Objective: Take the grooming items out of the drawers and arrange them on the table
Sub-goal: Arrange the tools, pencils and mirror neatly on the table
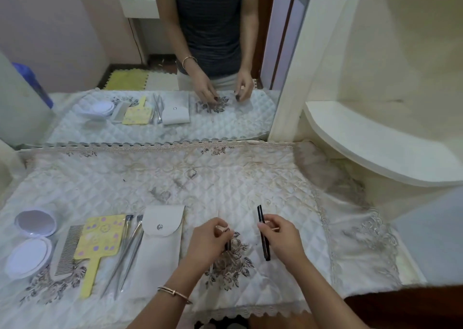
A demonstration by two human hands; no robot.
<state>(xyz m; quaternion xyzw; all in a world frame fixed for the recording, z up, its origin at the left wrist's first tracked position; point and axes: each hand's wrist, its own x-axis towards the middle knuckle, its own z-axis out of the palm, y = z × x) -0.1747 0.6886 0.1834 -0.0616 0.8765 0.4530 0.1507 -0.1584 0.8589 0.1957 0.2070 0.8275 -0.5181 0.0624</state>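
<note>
On the quilted table cloth (225, 178) lie, left to right, an open round white compact (31, 238), a grey comb (67, 248), a yellow hand mirror (99, 243), several slim metal tools (130, 248) and a white snap pouch (160, 241). My left hand (210, 241) pinches a few thin sticks and a small dark item just above the cloth's flower print. My right hand (280, 236) grips a black pencil-like stick (263, 233), together with a thin wooden stick (273, 228).
A large mirror (150, 65) stands behind the table and shows a person's torso and hands. A cream curved shelf (375, 140) juts out at the right. The table's dark wooden edge (400, 308) shows at the lower right.
</note>
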